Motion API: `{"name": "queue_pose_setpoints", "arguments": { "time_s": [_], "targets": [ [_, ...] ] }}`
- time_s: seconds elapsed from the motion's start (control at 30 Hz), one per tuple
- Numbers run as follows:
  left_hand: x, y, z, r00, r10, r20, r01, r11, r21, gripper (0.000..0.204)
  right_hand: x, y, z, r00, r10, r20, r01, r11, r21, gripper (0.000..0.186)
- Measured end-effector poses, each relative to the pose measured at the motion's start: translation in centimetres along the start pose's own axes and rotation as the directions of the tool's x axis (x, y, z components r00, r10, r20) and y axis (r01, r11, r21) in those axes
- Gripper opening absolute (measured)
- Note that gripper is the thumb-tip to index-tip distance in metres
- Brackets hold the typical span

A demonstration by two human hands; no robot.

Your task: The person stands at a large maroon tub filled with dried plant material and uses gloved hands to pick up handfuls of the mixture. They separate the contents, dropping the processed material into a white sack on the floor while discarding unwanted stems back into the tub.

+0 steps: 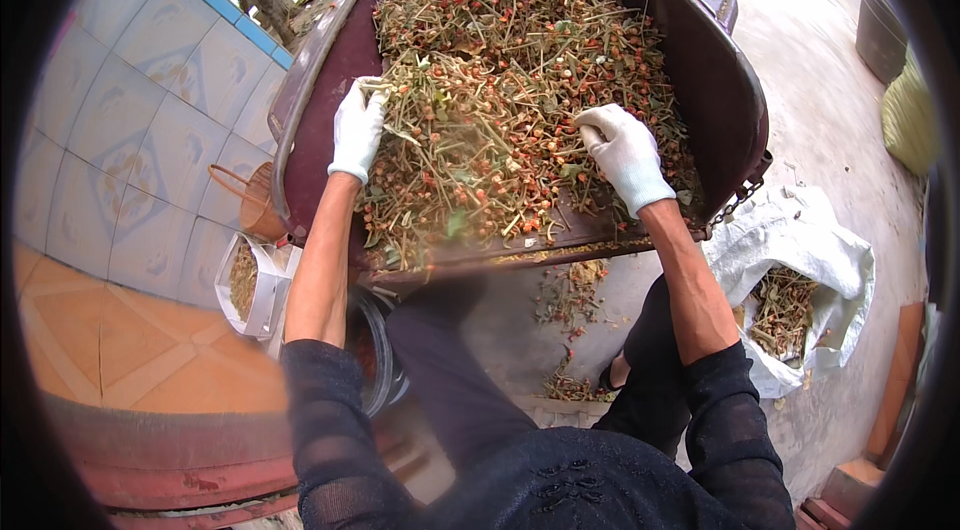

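A dark maroon wheelbarrow tub (722,80) stands in front of me, heaped with green stems and small red and orange fruits (510,50). My left hand (357,130), in a white glove, presses into the left side of the heap near the tub's wall. My right hand (625,155), also in a white glove, rests on the heap's right front part with fingers curled over the stems. Both hands touch the plant pile. Whether either hand grips stems is hidden by the pile.
A white sack (830,260) with plant stems lies open on the concrete at the right. A small white bag (262,292) and a woven basket (255,205) sit by the tiled wall (150,110) at left. Spilled stems (570,300) lie under the tub.
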State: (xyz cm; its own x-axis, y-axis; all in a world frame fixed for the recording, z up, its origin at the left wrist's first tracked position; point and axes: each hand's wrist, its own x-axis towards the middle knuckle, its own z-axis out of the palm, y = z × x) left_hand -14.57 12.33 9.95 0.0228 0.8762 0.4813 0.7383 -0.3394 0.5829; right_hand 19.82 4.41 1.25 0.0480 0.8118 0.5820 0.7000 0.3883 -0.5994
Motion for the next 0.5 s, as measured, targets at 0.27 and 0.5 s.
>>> {"name": "queue_pose_setpoints", "arguments": {
  "time_s": [0.27,0.5],
  "targets": [
    [-1.6,-3.9,-1.6,0.983,-0.175,-0.059,0.165,0.977,-0.137,0.033,0.1,-0.5,1.2,1.0,-0.001,0.003,0.0,0.999,0.045,0.01],
    [-2.1,-1.4,-2.0,0.959,-0.034,-0.28,0.025,0.999,-0.033,0.042,0.5,-0.8,1.7,0.997,-0.057,-0.054,0.057,0.998,0.002,0.01]
  ]
}}
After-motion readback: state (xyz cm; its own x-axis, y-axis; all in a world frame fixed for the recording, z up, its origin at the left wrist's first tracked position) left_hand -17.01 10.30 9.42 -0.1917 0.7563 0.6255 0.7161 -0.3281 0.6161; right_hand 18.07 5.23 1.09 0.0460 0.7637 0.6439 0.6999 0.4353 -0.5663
